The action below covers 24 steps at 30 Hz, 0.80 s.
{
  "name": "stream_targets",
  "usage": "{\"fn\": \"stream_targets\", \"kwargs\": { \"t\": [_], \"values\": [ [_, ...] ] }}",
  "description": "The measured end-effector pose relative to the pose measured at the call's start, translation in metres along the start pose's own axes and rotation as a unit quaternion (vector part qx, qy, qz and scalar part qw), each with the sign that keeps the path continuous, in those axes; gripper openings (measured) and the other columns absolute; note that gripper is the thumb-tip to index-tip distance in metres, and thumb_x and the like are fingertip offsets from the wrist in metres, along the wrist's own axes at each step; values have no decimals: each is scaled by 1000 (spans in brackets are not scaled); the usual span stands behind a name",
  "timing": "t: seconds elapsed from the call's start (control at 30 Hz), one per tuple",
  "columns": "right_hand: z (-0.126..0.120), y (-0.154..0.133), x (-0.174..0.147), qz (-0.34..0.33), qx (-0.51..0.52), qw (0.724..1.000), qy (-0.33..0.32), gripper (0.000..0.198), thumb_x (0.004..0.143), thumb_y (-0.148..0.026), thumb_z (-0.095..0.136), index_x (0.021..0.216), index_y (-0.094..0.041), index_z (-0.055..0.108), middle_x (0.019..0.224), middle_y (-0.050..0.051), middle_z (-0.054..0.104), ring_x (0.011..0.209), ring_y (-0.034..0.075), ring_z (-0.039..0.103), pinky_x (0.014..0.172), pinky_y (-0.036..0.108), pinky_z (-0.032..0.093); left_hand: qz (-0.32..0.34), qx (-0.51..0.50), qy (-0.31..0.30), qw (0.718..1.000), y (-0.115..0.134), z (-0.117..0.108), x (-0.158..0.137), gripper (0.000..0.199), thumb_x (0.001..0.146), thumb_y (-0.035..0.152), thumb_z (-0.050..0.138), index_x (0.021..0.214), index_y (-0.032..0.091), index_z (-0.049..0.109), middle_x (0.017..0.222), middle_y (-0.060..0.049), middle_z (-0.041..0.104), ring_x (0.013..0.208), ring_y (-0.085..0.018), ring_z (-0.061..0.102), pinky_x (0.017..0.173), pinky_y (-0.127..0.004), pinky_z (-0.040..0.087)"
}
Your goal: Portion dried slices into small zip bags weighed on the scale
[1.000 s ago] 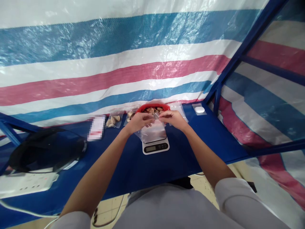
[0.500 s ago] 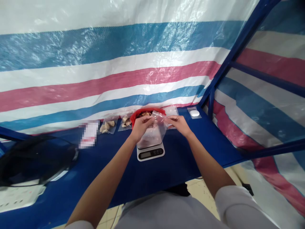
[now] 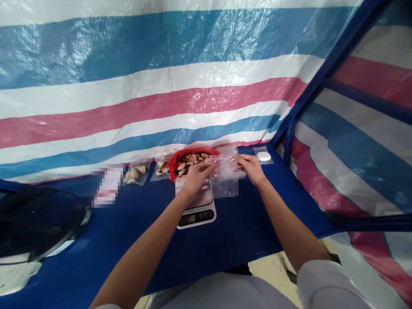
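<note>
A clear plastic zip bag [image 3: 225, 187] is stretched between my two hands, thin and see-through, with nothing visible inside it. My left hand [image 3: 196, 177] pinches its left edge above the scale's plate. On the other edge, the fingers of my right hand [image 3: 252, 168] are closed. Below my left hand stands a white digital scale [image 3: 210, 214] with a dark display panel; my hand partly covers its plate. Just behind is an open red bag [image 3: 173, 165] full of brown and beige chunky pieces [image 3: 193, 159], whose kind I cannot make out.
Two clear bags of beige pieces, a nearer-left bag [image 3: 135, 174] and a second bag [image 3: 162, 168], lie left of the red bag. A bagged white oval object [image 3: 264, 156] lies right. At left are a blurred paper [image 3: 109, 184], a black round object [image 3: 41, 223] and a white power strip [image 3: 16, 274].
Both hands have moved slightly apart and lower, drawing the clear bag to the right of the scale. The view has shifted, and more of the red bag's contents shows.
</note>
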State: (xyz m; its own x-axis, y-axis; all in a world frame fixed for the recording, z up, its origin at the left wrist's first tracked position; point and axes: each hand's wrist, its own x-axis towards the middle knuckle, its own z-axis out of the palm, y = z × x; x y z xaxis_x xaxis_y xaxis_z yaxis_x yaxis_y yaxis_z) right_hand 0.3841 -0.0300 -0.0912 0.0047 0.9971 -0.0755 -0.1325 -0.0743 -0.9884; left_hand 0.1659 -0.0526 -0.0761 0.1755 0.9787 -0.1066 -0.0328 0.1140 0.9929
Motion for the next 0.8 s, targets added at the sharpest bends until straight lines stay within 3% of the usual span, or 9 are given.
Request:
{"fn": "stream_targets", "kwargs": {
  "t": [0.1,0.2,0.27,0.4,0.5,0.63,0.8],
  "values": [
    [-13,1,12,3,-5,1000,14,44,62,-57,86,80,-18,78,77,5,77,69,20,72,59,31,63,45,68,29,996,-3,5,1,32,80,47,77,92,17,75,82,-4,75,72,-19,69,73,-32,56],
    [-30,-1,27,8,-6,1000,24,43,61,-54,87,85,-18,79,79,5,78,69,20,72,58,29,62,143,199,61,967,-3,11,-1,23,88,37,69,102,20,73,96,-6,76,81,-21,71,79,-34,57],
    [-39,-2,39,16,-9,999,32,43,61,-51,88,86,-17,79,80,6,78,67,18,72,56,27,62,216,293,54,930,-3,17,-3,21,92,32,64,108,21,72,105,-8,76,92,-23,71,88,-37,56],
    [-50,-5,60,20,-38,998,38,39,64,-47,87,86,-16,78,83,8,78,67,18,73,52,25,61,330,440,-21,835,-8,34,-3,23,98,27,54,113,20,69,114,-12,72,109,-26,68,99,-43,53],
    [-49,-1,74,12,-75,997,23,38,67,-48,84,85,-16,77,80,7,77,68,19,73,50,25,61,344,524,-74,775,-18,46,0,24,98,23,52,116,19,66,119,-14,70,112,-27,66,98,-44,54],
    [-44,13,87,-14,-143,990,10,36,69,-51,80,82,-17,77,75,4,75,67,21,72,50,29,62,339,605,-100,714,-31,55,3,21,97,23,55,115,18,65,126,-15,67,120,-29,62,103,-45,51],
    [-39,28,94,-65,-222,973,4,33,76,-49,75,87,-18,78,78,4,76,67,23,72,49,33,62,307,649,-117,687,-42,57,2,23,97,26,56,115,15,65,129,-17,64,123,-31,60,104,-43,49]
  ]
}}
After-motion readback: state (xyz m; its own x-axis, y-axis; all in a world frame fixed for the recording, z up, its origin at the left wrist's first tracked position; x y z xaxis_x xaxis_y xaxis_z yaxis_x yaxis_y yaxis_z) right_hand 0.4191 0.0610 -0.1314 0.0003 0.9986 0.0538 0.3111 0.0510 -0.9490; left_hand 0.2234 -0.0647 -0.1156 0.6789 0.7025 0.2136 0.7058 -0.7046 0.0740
